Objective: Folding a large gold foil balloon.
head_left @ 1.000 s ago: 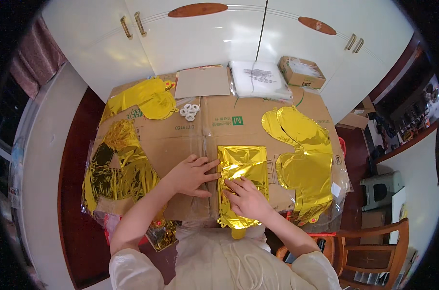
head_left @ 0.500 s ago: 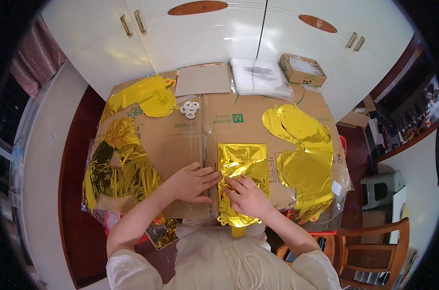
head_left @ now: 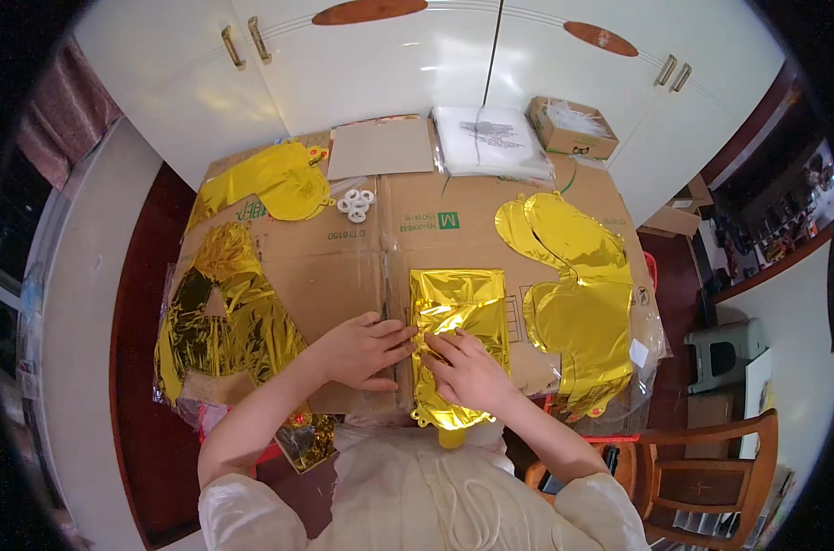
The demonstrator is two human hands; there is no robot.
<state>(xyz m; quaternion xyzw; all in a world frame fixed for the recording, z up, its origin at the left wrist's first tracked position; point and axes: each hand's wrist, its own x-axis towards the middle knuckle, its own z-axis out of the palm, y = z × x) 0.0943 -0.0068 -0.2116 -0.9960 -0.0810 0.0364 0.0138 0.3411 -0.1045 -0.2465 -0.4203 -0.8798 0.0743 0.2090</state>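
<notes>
Evidently, 1 left hand (head_left: 362,353) and 1 right hand (head_left: 470,371), both loosely spread, touch 1 gold foil piece (head_left: 459,292).

White cabinets (head_left: 380,69) stand behind; a pinkish curtain (head_left: 66,124) hangs left, a grey stool (head_left: 746,352) and wooden chair (head_left: 702,483) right.

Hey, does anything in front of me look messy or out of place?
Mildly: the gold foil heap at left looks crumpled, unlike the flatter gold rectangle under the right hand, and a foil piece seems to hang past the near edge of the cardboard. I see nothing spilled.
</notes>
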